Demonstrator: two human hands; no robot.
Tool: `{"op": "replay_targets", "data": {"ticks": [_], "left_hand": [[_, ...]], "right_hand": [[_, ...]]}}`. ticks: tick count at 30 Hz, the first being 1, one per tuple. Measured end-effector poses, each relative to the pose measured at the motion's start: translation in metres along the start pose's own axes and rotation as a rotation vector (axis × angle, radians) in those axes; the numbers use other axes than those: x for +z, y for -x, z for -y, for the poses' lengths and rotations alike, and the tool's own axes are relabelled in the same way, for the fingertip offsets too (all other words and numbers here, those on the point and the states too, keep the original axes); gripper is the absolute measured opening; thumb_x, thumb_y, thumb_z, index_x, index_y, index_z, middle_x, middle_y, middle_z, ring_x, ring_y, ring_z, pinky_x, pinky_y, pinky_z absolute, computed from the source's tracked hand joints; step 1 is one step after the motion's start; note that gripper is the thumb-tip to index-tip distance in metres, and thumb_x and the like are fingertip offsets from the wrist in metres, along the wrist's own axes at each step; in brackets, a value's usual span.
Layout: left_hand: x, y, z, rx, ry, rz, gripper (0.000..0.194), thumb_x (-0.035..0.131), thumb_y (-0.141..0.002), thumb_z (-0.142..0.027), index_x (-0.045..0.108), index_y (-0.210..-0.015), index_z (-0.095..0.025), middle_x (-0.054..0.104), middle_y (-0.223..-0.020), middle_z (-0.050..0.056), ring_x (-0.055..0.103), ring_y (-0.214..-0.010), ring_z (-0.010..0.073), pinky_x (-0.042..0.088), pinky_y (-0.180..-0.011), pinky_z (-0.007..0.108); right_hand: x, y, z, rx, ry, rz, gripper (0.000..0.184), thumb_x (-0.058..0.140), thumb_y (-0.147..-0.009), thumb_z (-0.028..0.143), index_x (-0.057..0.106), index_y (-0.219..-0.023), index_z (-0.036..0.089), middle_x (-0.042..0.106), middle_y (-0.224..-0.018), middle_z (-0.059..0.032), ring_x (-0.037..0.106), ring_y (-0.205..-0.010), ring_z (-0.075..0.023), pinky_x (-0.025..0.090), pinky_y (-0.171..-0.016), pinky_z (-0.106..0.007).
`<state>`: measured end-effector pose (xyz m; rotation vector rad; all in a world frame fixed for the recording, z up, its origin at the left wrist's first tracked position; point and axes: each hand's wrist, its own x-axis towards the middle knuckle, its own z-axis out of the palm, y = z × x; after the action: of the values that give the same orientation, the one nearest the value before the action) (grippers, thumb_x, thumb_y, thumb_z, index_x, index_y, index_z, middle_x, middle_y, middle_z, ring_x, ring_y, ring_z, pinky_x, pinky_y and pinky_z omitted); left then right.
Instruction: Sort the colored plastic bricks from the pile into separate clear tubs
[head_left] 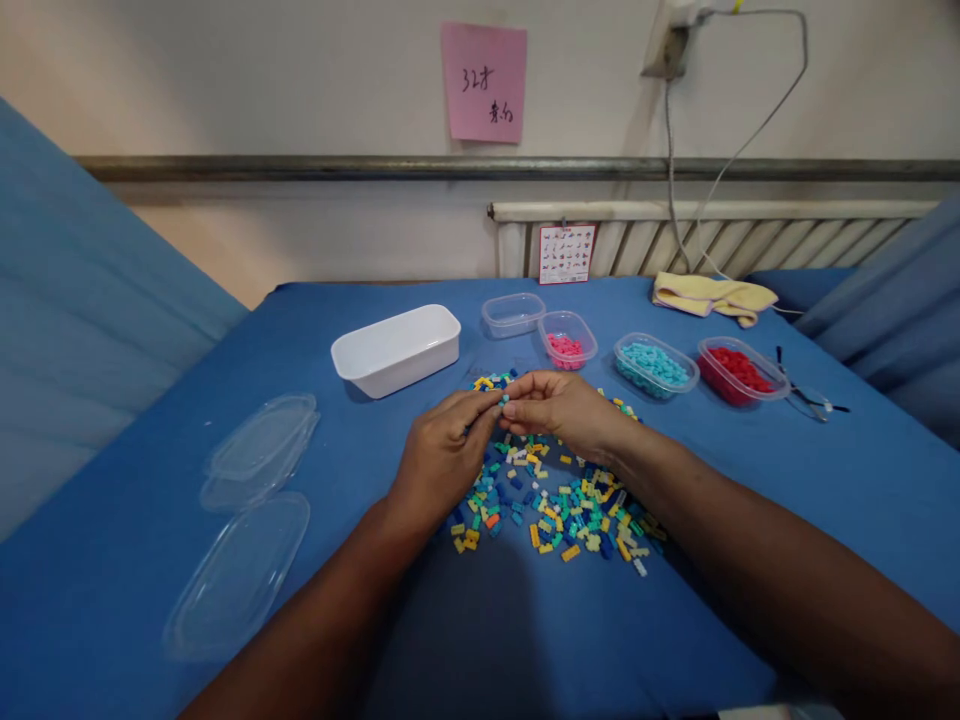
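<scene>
My left hand (pixel 442 450) and my right hand (pixel 562 410) meet fingertip to fingertip above a spread of small toy building bricks (pixel 585 510). Pinched where they meet is a tiny light-blue toy brick (pixel 505 399), mostly covered by the fingers. Whether it is one brick or more, I cannot tell. Both hands are closed in a pinch. The loose bricks beneath are yellow, green, teal, dark blue and a few white and orange, and my hands and right forearm hide part of them.
Beyond my hands stand a white tub (pixel 397 350), a clear container (pixel 514 316), and containers of pink (pixel 565 350), light-blue (pixel 655 365) and red bricks (pixel 739 370). Clear lids (pixel 240 575) lie left. Glasses (pixel 814 395) and a yellow cloth (pixel 712 296) are right.
</scene>
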<state>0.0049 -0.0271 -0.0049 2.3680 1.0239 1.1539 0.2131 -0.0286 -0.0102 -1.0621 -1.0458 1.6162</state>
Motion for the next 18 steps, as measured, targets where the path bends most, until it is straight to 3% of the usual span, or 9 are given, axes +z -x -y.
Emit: {"op": "replay_targets", "data": {"ticks": [9, 18], "left_hand": [[-0.002, -0.003, -0.003, -0.049, 0.203, -0.102, 0.012, 0.074, -0.102, -0.024, 0.085, -0.105, -0.025, 0.081, -0.104, 0.004, 0.076, -0.098, 0.0176, 0.06, -0.09, 0.031], [-0.005, -0.007, 0.002, -0.261, 0.365, -0.022, 0.016, 0.074, -0.099, -0.031, 0.084, -0.107, -0.022, 0.082, -0.102, 0.004, 0.075, -0.095, 0.0183, 0.059, -0.089, 0.031]], "right_hand": [[0.001, 0.005, 0.003, -0.015, -0.164, 0.026, 0.047, 0.107, -0.065, 0.034, 0.076, -0.097, 0.019, 0.084, -0.09, -0.0037, 0.082, -0.083, -0.0161, 0.068, -0.079, -0.025], [0.007, 0.008, 0.011, -0.057, -0.12, -0.048, 0.045, 0.107, -0.065, 0.032, 0.076, -0.095, 0.018, 0.08, -0.081, -0.0005, 0.078, -0.071, -0.013, 0.066, -0.067, -0.022]]}}
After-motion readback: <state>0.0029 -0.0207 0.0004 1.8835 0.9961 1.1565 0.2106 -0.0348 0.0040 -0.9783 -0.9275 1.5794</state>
